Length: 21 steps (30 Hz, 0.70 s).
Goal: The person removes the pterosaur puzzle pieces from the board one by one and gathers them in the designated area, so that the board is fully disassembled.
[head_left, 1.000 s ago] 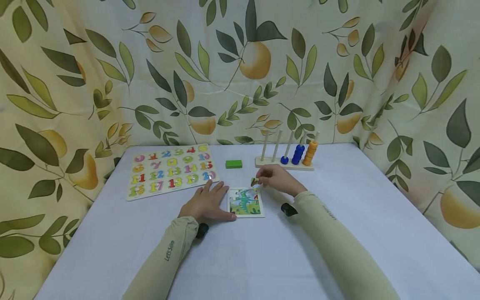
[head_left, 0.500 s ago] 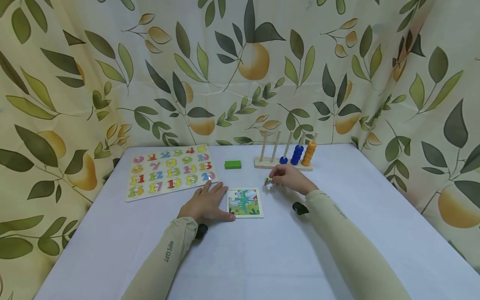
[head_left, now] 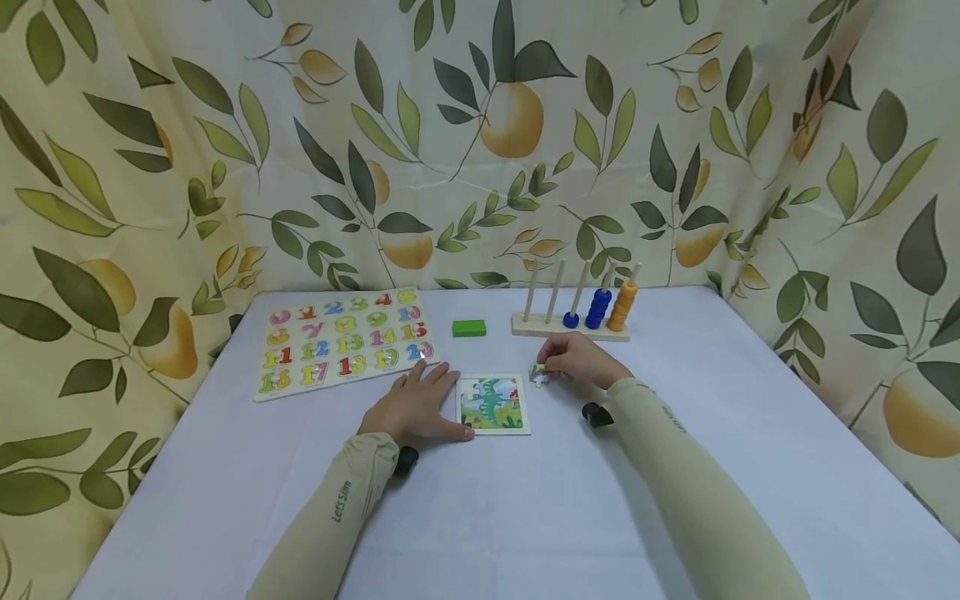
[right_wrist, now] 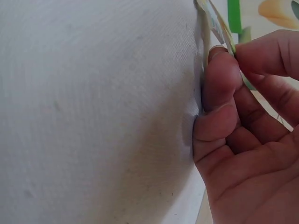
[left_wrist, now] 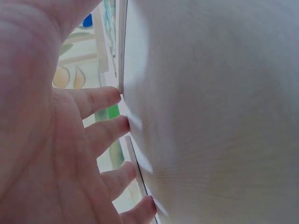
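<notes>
A small square jigsaw puzzle with a blue-green dinosaur picture and a white border lies mid-table. Flat beside its left edge is my left hand, fingers spread, the thumb at the lower left corner. In the left wrist view, that hand's fingertips touch the tabletop. Just right of the puzzle, my right hand pinches a loose puzzle piece between thumb and fingers. The right wrist view shows the piece tilted on edge, with the curled lower fingers against the cloth.
A white number board with colourful numerals lies at the back left. A green block sits behind the puzzle. At the back right stands a wooden peg rack with blue and orange beads. A leaf-patterned curtain backs the table.
My right hand has carried the puzzle piece rightward from the puzzle's upper right corner, then slightly down toward the cloth. The left hand has stayed in place.
</notes>
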Motion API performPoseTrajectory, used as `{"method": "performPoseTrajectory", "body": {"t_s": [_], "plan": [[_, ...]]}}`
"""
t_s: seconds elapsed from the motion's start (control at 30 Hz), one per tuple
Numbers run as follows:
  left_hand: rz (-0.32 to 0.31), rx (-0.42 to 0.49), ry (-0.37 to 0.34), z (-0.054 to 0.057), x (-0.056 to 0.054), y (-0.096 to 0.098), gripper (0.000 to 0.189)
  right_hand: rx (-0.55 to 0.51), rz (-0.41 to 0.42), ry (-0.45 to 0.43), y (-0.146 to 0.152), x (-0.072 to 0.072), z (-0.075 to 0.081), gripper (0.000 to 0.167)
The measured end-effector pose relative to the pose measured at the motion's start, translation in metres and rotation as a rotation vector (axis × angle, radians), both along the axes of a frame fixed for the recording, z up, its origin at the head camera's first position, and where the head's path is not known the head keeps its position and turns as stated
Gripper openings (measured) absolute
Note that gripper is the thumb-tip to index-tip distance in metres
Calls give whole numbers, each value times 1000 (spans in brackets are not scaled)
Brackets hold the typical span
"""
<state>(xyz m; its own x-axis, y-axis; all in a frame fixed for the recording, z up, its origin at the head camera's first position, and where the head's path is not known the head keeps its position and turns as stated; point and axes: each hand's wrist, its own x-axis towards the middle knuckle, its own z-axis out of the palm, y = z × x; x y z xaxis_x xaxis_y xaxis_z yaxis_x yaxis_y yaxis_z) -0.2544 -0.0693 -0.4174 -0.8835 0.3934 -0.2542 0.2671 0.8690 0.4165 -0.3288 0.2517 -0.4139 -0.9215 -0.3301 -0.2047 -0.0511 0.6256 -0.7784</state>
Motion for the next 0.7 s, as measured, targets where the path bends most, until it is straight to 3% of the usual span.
{"method": "performPoseTrajectory", "body": {"t_s": [0.47, 0.7], "plan": [[-1, 6, -19, -1, -3, 0, 109, 51, 39, 19, -2, 6, 3, 10], [2, 1, -31, -2, -3, -1, 110, 62, 91, 78, -3, 6, -4, 5]]}}
